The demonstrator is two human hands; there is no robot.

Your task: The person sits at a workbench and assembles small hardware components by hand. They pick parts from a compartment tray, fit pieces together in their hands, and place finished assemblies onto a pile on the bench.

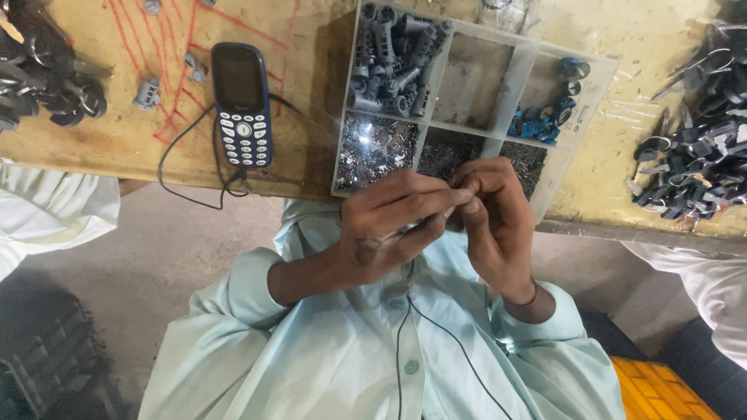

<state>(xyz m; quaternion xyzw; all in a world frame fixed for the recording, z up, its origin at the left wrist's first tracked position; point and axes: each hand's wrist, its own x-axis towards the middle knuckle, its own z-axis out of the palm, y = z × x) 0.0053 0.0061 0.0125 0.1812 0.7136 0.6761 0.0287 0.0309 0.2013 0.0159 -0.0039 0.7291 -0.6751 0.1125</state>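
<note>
Left hand (389, 229): pinched around a small part (455, 204), mostly hidden.
Right hand (494, 218): fingertips closed on the same part.
Place: held above lap, just before the tray (537, 58).
Handling: likely light, stiff, easily dropped; best gripped at fingertips.
Look: tiny, dark; shape unclear.

One view only: head cam, worn by the person, looking steeply down & slightly fwd. Their own pale shirt fills the bottom of frame, w/ both hands, left hand (385, 225) and right hand (490, 214), raised close under the lens at centre. Past them, the yellowish workbench (311, 117) runs across the top, near enough to make out the compartments of a clear parts tray (537, 66) and the keys on a dark phone (241, 105). Floor shows lower left. No 2nd view, so no overlap.
</note>
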